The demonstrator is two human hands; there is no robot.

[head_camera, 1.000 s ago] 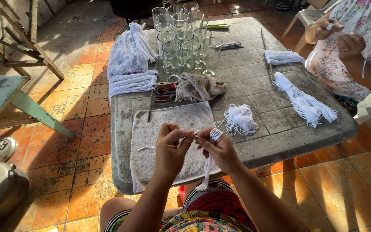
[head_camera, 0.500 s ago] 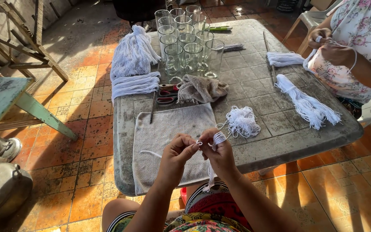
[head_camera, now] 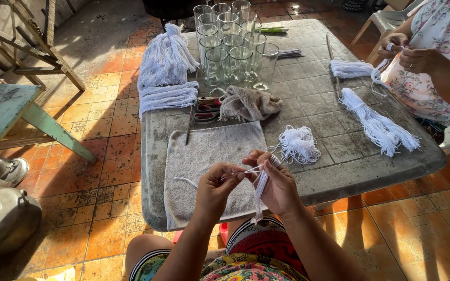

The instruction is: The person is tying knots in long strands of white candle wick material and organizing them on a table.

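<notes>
My left hand point(head_camera: 217, 185) pinches a thin white string point(head_camera: 250, 169) pulled taut toward my right hand point(head_camera: 276, 182). The right hand grips a small bundle of white strings point(head_camera: 260, 193) that hangs down over the table's front edge. Both hands hover above the near side of a grey towel point(head_camera: 204, 156) spread on the stone-topped table point(head_camera: 339, 179). A loose tangle of white string point(head_camera: 299, 144) lies just beyond my right hand, with a strand running from it to the bundle.
Several tall glasses point(head_camera: 231, 54) stand at the table's far middle, white string bundles point(head_camera: 166, 67) to their left, scissors point(head_camera: 207, 108) and a crumpled cloth point(head_camera: 248, 103) in front. Another person's hands point(head_camera: 410, 52) work string at the right, near more tassels point(head_camera: 378, 125). A green table point(head_camera: 6, 112) stands left.
My hands have shifted slightly right and nearer the table edge, drawing the thin string tight between them. The other person's hands have moved a little.
</notes>
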